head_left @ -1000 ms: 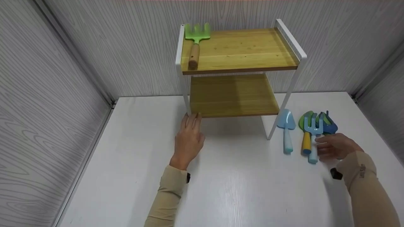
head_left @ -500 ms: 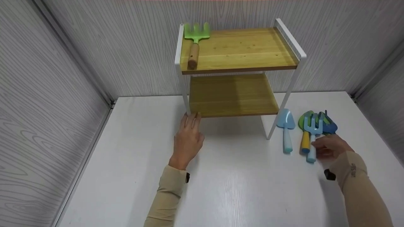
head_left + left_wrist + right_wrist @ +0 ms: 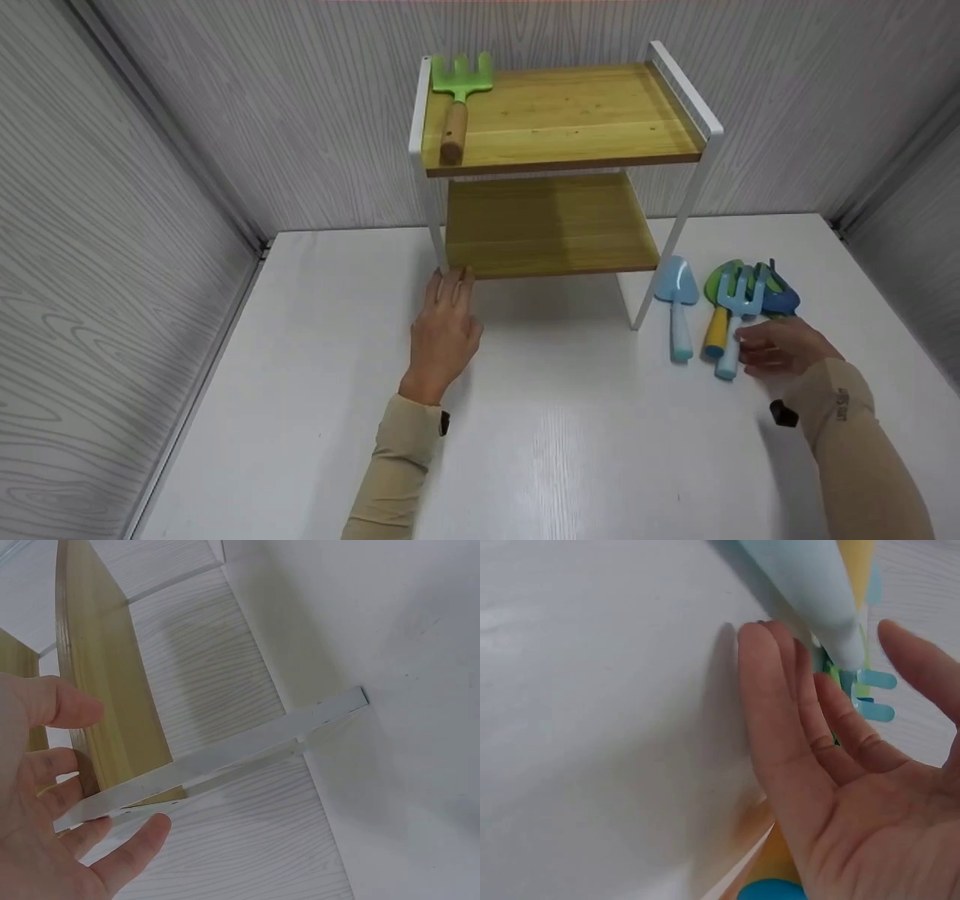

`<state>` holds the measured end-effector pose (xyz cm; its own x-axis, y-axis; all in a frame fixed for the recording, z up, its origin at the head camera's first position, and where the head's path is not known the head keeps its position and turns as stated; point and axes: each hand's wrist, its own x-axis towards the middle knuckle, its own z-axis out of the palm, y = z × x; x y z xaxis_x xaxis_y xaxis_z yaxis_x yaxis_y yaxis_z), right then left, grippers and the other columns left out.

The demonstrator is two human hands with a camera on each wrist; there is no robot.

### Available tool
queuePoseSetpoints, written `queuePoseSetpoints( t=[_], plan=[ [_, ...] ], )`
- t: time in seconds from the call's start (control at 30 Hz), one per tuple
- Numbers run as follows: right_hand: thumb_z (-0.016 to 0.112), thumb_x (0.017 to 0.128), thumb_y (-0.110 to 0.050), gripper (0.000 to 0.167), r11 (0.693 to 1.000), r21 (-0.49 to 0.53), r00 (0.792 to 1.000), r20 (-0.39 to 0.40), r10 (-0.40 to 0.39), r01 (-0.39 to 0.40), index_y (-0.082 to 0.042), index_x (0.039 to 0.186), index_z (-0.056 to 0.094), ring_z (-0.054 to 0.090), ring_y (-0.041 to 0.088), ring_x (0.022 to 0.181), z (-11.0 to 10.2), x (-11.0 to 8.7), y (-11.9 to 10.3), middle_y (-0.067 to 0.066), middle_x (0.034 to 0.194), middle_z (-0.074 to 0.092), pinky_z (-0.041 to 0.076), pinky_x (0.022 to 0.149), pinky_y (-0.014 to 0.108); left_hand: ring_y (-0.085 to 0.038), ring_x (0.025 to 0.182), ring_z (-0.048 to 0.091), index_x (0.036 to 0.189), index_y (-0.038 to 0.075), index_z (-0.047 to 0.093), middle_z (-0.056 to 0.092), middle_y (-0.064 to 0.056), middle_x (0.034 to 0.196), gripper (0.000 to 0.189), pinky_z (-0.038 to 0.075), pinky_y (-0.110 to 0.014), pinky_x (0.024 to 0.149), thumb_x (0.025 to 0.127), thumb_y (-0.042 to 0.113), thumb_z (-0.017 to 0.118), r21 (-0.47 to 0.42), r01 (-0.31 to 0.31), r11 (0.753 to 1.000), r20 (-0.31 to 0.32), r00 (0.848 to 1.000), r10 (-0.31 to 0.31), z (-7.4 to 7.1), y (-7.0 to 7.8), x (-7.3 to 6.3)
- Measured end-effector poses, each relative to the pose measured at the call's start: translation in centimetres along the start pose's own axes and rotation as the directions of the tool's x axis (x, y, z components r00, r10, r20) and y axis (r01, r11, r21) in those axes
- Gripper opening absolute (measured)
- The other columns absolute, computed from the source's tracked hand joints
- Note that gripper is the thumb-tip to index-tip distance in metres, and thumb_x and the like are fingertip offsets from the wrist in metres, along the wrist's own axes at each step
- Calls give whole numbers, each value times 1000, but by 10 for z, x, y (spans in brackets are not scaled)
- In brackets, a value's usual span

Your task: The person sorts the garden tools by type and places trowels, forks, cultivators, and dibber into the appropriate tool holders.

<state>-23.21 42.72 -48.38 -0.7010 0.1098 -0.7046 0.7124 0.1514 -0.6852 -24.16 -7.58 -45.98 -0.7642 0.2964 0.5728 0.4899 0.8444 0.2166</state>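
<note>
A light-blue fork (image 3: 734, 319) lies on the desk (image 3: 555, 420) beside a yellow-handled tool (image 3: 717, 330), the right hand (image 3: 787, 346) at its handle, fingers extended, thumb wide apart, gripping nothing. The left hand (image 3: 444, 330) touches a two-tier shelf (image 3: 570, 112) at its lower board's front-left corner, fingers spread; a green fork (image 3: 456, 112) lies on top.

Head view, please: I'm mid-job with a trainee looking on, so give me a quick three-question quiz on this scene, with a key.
1. Which tool lies on the upper shelf?
A: blue trowel
B: green fork
C: yellow-handled tool

2. True or false: the left hand is at a front corner of the lower shelf.

3. Which hand is nearer the blue fork?

Key: 1. B. 2. True. 3. The right hand.
</note>
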Motion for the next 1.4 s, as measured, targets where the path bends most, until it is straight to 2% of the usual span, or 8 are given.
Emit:
queuePoseSetpoints(
  t=[0.33,0.47,0.6,0.93,1.1,1.2,1.27,1.4],
  plan=[
    [70,95,-22,32,985,-174,996,-92,-6,-10,1,114,59,64,19,83,10,4,-6,4,85,66,57,81,33,-41,136,43,145,-3,50,51,-18,143,59,59,-42,83,88,-2,66,3,21,1000,29,999,-21,-1,0,-3],
    [65,97,-22,42,983,-182,998,-66,-13,1,6,126,52,61,22,92,5,3,-7,12,105,61,57,83,34,-41,136,44,145,-3,51,52,-18,142,59,60,-42,81,88,-2,66,9,13,1000,11,1000,-13,-2,-2,-2],
    [60,100,-24,59,988,-151,1000,-3,-12,11,10,142,35,57,24,101,-1,4,-4,20,128,47,56,85,32,-41,134,45,144,-3,51,53,-18,141,59,60,-41,80,87,-2,67,17,12,1000,1,1000,-12,-2,-3,-2],
    [64,100,-14,94,984,1,964,201,-173,176,-1,160,-6,62,11,97,-8,5,16,1,117,54,54,89,31,-41,135,44,145,-4,50,52,-19,141,58,60,-41,80,88,-2,64,-5,10,1000,15,1000,-10,-1,-1,-1],
    [62,99,-8,98,979,6,951,236,-201,205,-8,159,-16,58,7,100,-9,4,20,30,159,15,50,88,27,-41,134,44,144,-4,50,52,-19,141,58,60,-42,80,88,-3,64,-4,1,1000,-2,1000,-1,1,-1,-1],
    [60,100,-6,98,976,21,941,258,-217,219,-11,158,-18,57,5,102,-10,4,23,28,164,-12,49,87,24,-41,134,45,144,-4,51,52,-19,141,59,60,-42,81,87,-2,66,0,-6,1000,-13,1000,6,2,-1,-1],
    [60,99,-3,99,972,36,938,258,-232,231,-12,159,-18,59,6,102,-10,3,25,27,165,-5,50,86,26,-42,134,45,144,-4,51,52,-19,141,59,59,-42,82,87,-2,66,1,-9,1000,-19,1000,9,2,-1,-1],
    [61,97,2,100,962,106,931,244,-270,251,-13,160,-15,64,10,100,-11,1,29,11,141,50,54,88,31,-42,134,45,144,-4,51,53,-19,141,58,59,-42,82,87,-2,66,3,-11,1000,-23,1000,11,2,-1,-2]
  ],
)
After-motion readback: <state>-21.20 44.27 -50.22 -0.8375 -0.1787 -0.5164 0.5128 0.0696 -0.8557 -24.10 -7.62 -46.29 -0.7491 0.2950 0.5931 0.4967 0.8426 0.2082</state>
